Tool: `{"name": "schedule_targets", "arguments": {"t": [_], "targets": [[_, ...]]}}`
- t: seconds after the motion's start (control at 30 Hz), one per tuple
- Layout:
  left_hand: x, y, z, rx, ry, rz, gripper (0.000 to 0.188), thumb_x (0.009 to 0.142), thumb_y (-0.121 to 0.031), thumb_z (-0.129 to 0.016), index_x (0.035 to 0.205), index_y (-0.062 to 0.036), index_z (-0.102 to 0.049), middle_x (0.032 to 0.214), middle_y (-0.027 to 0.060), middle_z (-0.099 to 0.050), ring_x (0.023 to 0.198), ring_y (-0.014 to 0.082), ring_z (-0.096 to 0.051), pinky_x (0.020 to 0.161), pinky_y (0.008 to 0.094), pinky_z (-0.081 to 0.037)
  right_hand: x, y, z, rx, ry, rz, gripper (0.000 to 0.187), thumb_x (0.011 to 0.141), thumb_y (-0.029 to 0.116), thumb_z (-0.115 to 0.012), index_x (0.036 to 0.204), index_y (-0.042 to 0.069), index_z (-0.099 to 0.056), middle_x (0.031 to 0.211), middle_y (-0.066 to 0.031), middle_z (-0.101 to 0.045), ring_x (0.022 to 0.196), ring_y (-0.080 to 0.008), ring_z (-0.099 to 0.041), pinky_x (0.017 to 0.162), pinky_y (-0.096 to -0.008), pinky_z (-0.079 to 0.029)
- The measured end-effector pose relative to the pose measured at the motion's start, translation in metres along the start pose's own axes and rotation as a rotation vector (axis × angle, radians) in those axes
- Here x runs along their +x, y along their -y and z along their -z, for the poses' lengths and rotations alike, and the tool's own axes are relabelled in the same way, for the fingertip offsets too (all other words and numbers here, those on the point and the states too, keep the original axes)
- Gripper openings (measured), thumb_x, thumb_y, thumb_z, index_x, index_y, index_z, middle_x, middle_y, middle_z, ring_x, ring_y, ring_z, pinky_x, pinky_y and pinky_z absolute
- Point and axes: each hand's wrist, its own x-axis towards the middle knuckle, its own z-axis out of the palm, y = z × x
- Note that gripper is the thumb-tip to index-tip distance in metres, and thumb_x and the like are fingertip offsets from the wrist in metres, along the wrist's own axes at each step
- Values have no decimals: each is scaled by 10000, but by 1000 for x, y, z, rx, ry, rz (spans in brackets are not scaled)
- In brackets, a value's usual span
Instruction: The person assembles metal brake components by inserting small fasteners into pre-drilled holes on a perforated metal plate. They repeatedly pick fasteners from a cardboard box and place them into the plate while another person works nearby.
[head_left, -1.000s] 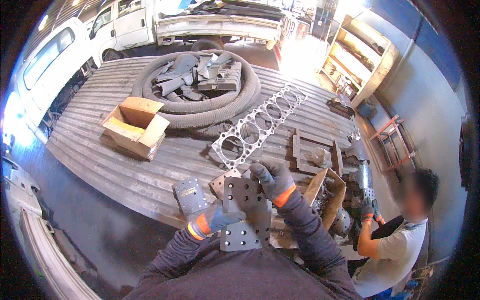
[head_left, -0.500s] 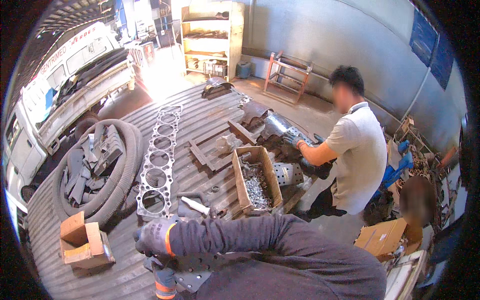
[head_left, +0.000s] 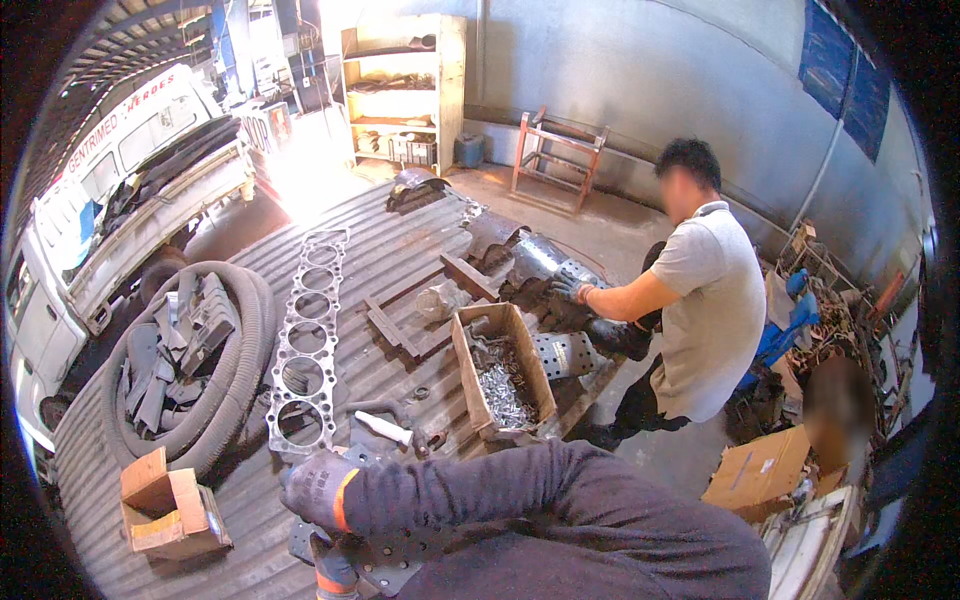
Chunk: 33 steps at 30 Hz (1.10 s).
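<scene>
A dark brake shoe (head_left: 392, 562) with rows of holes lies low in front of me, partly under my right sleeve. My left hand (head_left: 335, 568), gloved with an orange cuff, is closed at its left edge; most of its fingers are hidden. Above it is my right hand (head_left: 318, 490), in a grey glove, reaching across from the right with its fingers curled down; what they hold is hidden. Just beyond lies a white-handled tool (head_left: 384, 430). Farther right, a wooden box (head_left: 462, 352) holds many small silvery rivets (head_left: 507, 395).
A long head gasket (head_left: 318, 305) and a coiled hose (head_left: 262, 330) lie on the corrugated surface (head_left: 250, 510), near an open carton (head_left: 150, 540). At right a co-worker (head_left: 710, 300) rests a gloved hand on a curved metal part (head_left: 540, 258). Another perforated shoe (head_left: 567, 355) lies beside the box.
My right hand has moved slightly down and to the right over the brake shoe. The whole view has shifted a little. The co-worker's gloved hand is still at the curved part.
</scene>
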Motion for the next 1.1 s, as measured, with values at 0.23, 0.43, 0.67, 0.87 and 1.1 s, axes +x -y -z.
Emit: {"name": "schedule_targets", "arguments": {"t": [0.23, 0.43, 0.67, 0.87, 1.1], "targets": [[-4, -64, -74, 1194, 44, -281, 598, 893, -254, -683, 1423, -79, -470, 1402, 121, -542, 1240, 282, -546, 1012, 418, -466, 6, -12, 31, 415, -85, -136, 514, 594, 211, -906, 1038, 41, -710, 1031, -173, -710, 942, -357, -688, 794, -435, -560], [-18, -80, -115, 798, -107, -303, 561, 748, -253, -776, 1260, -85, -620, 1128, 104, -715, 1049, 286, -674, 904, 413, -515, 12, -16, 20, 324, 89, -31, 240, 696, 213, -815, 898, 95, -767, 897, -129, -745, 863, -304, -726, 747, -430, -567], [-19, -80, -100, 895, -145, -271, 612, 777, -258, -789, 1297, -29, -563, 1195, 142, -673, 1061, 274, -645, 892, 424, -514, 10, -5, 11, 204, -41, 146, 216, 723, 130, -705, 912, 42, -647, 942, -155, -637, 889, -358, -667, 763, -451, -542], [-21, -81, -110, 734, -250, -218, 694, 736, -209, -819, 1334, -4, -531, 1267, 169, -632, 1151, 296, -612, 968, 420, -487, -10, -6, 8, 171, -335, 222, 231, 742, 128, -715, 948, 57, -639, 958, -141, -628, 898, -343, -685, 736, -436, -560], [-18, -86, -108, 866, -122, -167, 797, 705, -182, -845, 1389, 15, -486, 1330, 172, -599, 1205, 269, -595, 1012, 411, -474, -10, -10, 18, 350, -19, 81, 258, 658, 193, -751, 862, 55, -676, 933, -150, -614, 901, -370, -662, 746, -470, -533]]}}
